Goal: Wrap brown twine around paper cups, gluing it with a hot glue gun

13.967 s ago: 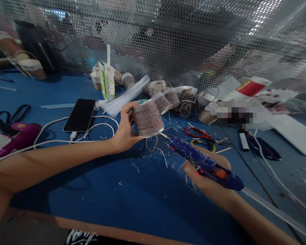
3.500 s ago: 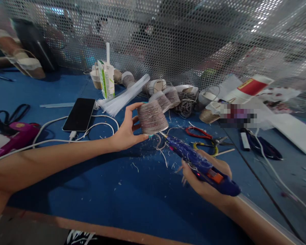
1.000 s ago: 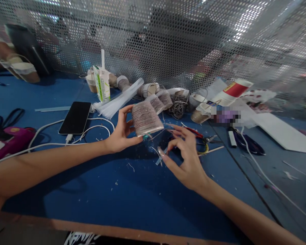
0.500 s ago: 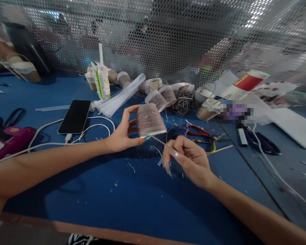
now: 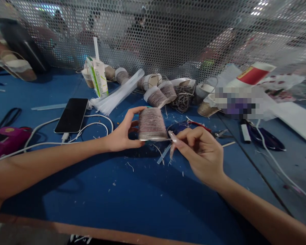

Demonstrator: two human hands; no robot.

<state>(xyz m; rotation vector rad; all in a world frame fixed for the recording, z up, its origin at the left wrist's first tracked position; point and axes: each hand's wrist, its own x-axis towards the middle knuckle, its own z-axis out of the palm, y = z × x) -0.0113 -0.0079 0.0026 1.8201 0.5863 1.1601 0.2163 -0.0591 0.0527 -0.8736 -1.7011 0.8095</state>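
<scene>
My left hand [image 5: 124,132] grips a small cup wrapped in greyish-pink cord [image 5: 152,124], thumb at its lower rim and fingers around the far side. The cup lies tilted on its side in the air above the blue table. Against its lower right edge, my right hand [image 5: 199,151] pinches the cord's loose end [image 5: 169,139] between thumb and forefinger. A translucent glue stick [image 5: 164,154] lies just below, among short scraps. Behind the right hand are red-handled pliers [image 5: 200,126], partly hidden.
Several cord-wrapped cups [image 5: 155,97] line the perforated metal screen [image 5: 163,41]. A phone [image 5: 71,115] with a white cable, a magenta glue gun [image 5: 12,139] and a drink carton [image 5: 98,77] stand left. Blue-handled scissors [image 5: 266,139] lie right. A co-worker's hand shows far left.
My right hand has moved right and up, closer to the cup's lower right edge, with the cord now running along the cup's rim. The left hand has turned the cup slightly.
</scene>
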